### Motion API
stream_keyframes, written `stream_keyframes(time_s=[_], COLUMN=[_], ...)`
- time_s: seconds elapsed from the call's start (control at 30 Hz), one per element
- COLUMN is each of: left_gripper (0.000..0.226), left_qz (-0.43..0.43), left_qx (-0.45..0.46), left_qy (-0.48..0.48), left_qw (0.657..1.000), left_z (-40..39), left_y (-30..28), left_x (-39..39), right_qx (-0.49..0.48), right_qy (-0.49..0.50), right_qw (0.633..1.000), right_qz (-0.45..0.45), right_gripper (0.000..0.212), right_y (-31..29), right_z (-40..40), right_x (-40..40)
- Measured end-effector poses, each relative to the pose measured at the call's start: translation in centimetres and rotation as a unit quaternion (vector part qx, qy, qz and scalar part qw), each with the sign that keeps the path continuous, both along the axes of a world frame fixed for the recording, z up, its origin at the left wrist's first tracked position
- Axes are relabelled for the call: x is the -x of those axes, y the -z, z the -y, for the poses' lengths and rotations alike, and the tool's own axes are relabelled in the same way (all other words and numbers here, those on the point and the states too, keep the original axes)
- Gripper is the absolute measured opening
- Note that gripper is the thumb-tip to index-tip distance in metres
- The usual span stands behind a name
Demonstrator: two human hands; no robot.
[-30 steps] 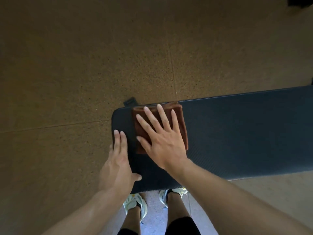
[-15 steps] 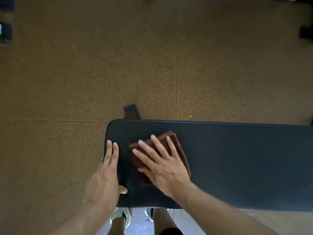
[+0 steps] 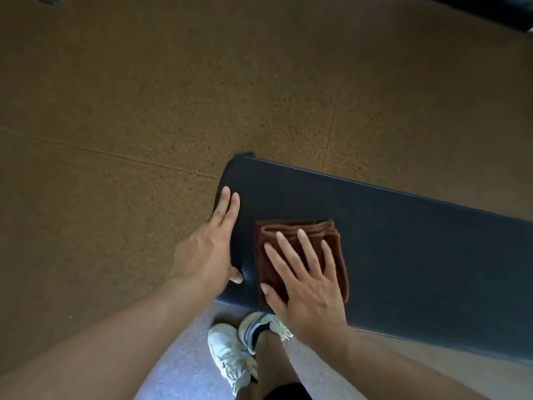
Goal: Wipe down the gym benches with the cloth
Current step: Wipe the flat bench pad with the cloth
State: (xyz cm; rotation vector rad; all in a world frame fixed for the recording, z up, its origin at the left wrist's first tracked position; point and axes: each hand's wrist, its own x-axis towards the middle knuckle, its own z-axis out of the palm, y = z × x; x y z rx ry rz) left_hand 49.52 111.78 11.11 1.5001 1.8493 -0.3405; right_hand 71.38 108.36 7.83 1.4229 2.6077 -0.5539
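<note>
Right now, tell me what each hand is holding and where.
Nothing is gripped. The right hand presses flat on the folded brown cloth; the left hand rests flat on the bench end.

Folded brown terry cloth (image 3: 302,249), dark matt finely textured bench (image 3: 403,241) padding, speckled rough rubber floor (image 3: 144,96)

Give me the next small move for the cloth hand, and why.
Probably slide the right hand and cloth rightward along the bench. It presses the folded cloth flat near the end where the left hand rests, and the long stretch lies to the right.
</note>
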Motion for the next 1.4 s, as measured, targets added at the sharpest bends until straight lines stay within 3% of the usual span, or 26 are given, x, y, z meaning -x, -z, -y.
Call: stream_keyframes(time_s=[0.1,0.2,0.33,0.43,0.5,0.57,0.67,0.73,0.8,0.87,0.93,1.07,1.2,1.3,1.4], left_gripper=[0.149,0.140,0.110,0.087,0.081,0.078,0.077,0.082,0.089,0.092,0.094,0.106,0.130,0.134,0.134], left_qz=[0.084,0.154,0.233,0.212,0.196,0.188,0.176,0.167,0.189,0.214,0.200,0.134,0.079,0.067,0.053], left_qx=[-0.028,-0.059,-0.089,-0.068,-0.060,-0.074,-0.113,-0.130,-0.139,-0.150,-0.153,-0.109,-0.057,-0.030,-0.032], left_qy=[-0.006,-0.050,-0.255,-0.299,-0.307,-0.308,-0.292,-0.265,-0.232,-0.165,-0.089,-0.037,0.032,0.049,0.056], left_qw=[0.996,0.985,0.934,0.928,0.929,0.930,0.933,0.941,0.944,0.951,0.964,0.984,0.995,0.996,0.997], left_z=[0.7,3.2,10.1,14.6,16.5,17.4,16.8,15.7,14.3,12.9,11.3,9.4,10.2,10.1,10.0], left_y=[0.7,1.5,2.0,1.1,0.7,0.8,0.4,-0.4,-1.4,-1.8,-1.6,-0.3,2.1,2.7,3.1], left_x=[1.5,2.5,2.6,3.2,3.6,3.7,3.1,1.8,0.1,-1.8,-3.9,-8.1,-9.2,-9.3,-9.7], right_qx=[0.011,-0.003,-0.022,0.011,0.018,-0.008,-0.042,-0.031,-0.020,0.004,0.029,0.033,0.030,0.035,0.029], right_qy=[-0.097,-0.175,-0.027,0.111,0.124,0.049,-0.070,-0.056,0.051,0.193,0.268,0.314,0.361,0.331,0.274], right_qw=[0.995,0.982,0.997,0.993,0.992,0.999,0.997,0.998,0.998,0.979,0.960,0.948,0.932,0.943,0.961], right_qz=[0.028,0.070,0.068,0.034,0.019,0.010,-0.010,-0.009,0.020,0.070,0.081,0.046,0.021,0.022,0.015], right_gripper=[0.071,0.078,0.078,0.077,0.077,0.072,0.064,0.062,0.061,0.064,0.068,0.063,0.063,0.063,0.064], right_y=[-0.2,0.0,0.4,0.2,-0.1,-0.1,-0.4,-0.6,-0.5,-0.4,-0.1,0.5,1.0,1.0,0.9], right_z=[0.0,-5.4,-10.9,-12.3,-11.5,-8.7,-2.5,1.5,5.1,7.2,7.4,2.7,-7.1,-13.1,-13.5], right_x=[-1.1,0.2,6.2,11.7,13.9,14.3,11.1,7.1,2.6,-0.7,-1.9,-1.4,-1.5,-2.7,-3.7])
